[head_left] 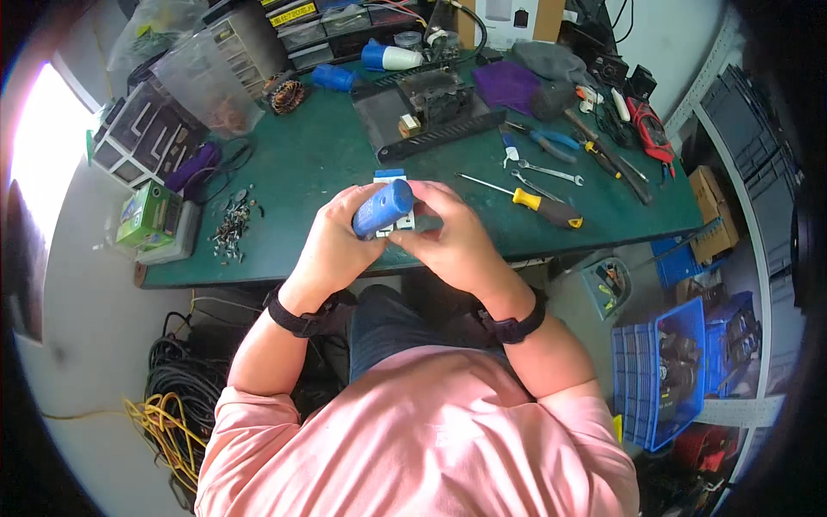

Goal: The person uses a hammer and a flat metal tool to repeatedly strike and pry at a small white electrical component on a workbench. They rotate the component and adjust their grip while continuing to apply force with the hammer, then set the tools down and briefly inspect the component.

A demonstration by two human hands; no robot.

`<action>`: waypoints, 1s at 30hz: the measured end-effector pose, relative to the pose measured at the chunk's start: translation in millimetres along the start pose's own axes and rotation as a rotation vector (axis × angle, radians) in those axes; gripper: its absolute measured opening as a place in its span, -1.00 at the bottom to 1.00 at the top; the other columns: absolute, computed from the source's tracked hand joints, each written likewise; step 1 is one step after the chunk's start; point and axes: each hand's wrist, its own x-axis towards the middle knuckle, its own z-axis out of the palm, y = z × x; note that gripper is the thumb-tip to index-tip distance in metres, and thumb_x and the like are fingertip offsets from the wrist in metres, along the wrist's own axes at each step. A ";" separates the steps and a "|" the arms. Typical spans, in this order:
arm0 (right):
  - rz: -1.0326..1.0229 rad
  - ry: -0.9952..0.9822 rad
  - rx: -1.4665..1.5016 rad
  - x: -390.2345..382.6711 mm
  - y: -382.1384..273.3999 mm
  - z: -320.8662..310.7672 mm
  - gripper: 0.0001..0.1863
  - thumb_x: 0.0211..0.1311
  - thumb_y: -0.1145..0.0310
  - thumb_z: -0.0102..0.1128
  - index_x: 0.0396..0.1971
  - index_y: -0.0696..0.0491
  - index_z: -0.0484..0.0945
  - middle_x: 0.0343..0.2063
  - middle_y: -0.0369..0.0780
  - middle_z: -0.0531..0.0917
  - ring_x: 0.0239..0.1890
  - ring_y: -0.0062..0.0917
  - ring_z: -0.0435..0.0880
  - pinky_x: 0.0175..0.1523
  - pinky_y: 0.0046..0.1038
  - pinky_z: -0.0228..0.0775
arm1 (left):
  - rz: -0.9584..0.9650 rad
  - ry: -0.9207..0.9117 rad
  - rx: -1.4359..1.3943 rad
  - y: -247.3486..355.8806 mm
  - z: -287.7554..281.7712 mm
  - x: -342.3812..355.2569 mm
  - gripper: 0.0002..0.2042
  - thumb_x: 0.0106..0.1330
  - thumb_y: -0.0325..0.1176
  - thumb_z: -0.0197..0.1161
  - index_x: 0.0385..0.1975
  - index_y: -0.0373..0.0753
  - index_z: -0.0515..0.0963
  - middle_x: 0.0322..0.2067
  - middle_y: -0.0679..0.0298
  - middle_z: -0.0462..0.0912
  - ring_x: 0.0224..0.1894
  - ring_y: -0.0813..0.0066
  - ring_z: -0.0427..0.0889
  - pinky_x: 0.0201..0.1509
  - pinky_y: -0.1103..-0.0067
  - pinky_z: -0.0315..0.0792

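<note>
Above the front edge of the green workbench, both my hands are closed round one blue and white plastic piece. My left hand wraps a blue rounded housing with a small hole in its end. With thumb and fingers my right hand pinches a white block against the housing's side. Fingers partly hide where the two parts meet. Just beyond my hands, another blue and white bit shows; I cannot tell whether it is joined to the held piece.
Loose screws lie to the left near a green box. To the right are a yellow and black screwdriver, wrenches and pliers. A black metal chassis sits behind. Blue crates stand at lower right.
</note>
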 end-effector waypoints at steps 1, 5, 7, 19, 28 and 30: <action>0.034 -0.015 0.041 0.3 -0.3 -1.4 -0.43 0.00 0.47 0.38 0.08 0.19 0.44 0.02 -0.06 0.50 -0.03 -0.33 0.59 -0.08 -0.40 0.54 | 0.025 -0.008 0.001 -0.3 0.3 0.0 -0.49 -0.10 -0.58 0.30 -0.01 -0.29 0.52 -0.12 0.04 0.61 -0.03 0.11 0.60 0.08 0.44 0.44; 0.059 -0.003 0.098 -0.4 4.6 -1.1 -0.45 0.01 0.51 0.37 0.06 0.22 0.44 0.04 -0.05 0.48 -0.03 -0.35 0.60 -0.09 -0.45 0.58 | 0.076 0.017 0.005 -3.0 4.0 1.1 -0.48 -0.10 -0.60 0.29 0.00 -0.28 0.52 -0.12 0.05 0.61 -0.04 0.12 0.60 0.08 0.43 0.45; 0.018 0.020 0.060 -1.6 10.2 -0.7 -0.45 0.01 0.49 0.39 0.05 0.22 0.44 0.04 -0.05 0.48 -0.03 -0.34 0.60 -0.08 -0.44 0.59 | 0.073 0.007 -0.021 -3.1 3.9 1.9 -0.48 -0.10 -0.60 0.29 0.00 -0.28 0.51 -0.10 0.06 0.61 -0.03 0.14 0.61 0.08 0.44 0.45; -0.129 0.062 -0.306 -9.5 12.5 -0.8 -0.46 -0.01 0.37 0.40 0.01 0.19 0.46 0.07 0.02 0.44 0.02 -0.06 0.53 0.08 -0.23 0.42 | -0.036 -0.080 -0.033 -7.6 -15.7 0.8 -0.51 -0.03 -0.44 0.43 -0.01 -0.30 0.52 -0.14 0.13 0.64 -0.08 0.41 0.62 0.06 0.52 0.44; -0.159 0.069 -0.313 -16.5 28.6 0.6 -0.52 -0.06 0.48 0.38 -0.06 0.15 0.46 0.11 -0.01 0.40 0.06 -0.09 0.52 0.09 -0.26 0.42 | -0.248 -0.050 0.016 -10.6 -23.4 14.4 -0.68 0.08 -0.30 0.41 -0.21 -0.34 0.60 -0.51 0.27 0.58 -0.45 0.58 0.48 -0.30 0.54 0.41; -0.173 0.051 -0.347 -19.0 29.1 -0.6 -0.54 -0.06 0.50 0.36 -0.08 0.14 0.47 0.11 -0.02 0.40 0.05 -0.10 0.52 0.08 -0.26 0.43 | -0.241 -0.110 -0.042 -13.0 -17.2 14.3 -0.69 0.08 -0.32 0.43 -0.21 -0.32 0.61 -0.50 0.34 0.55 -0.43 0.60 0.44 -0.29 0.56 0.38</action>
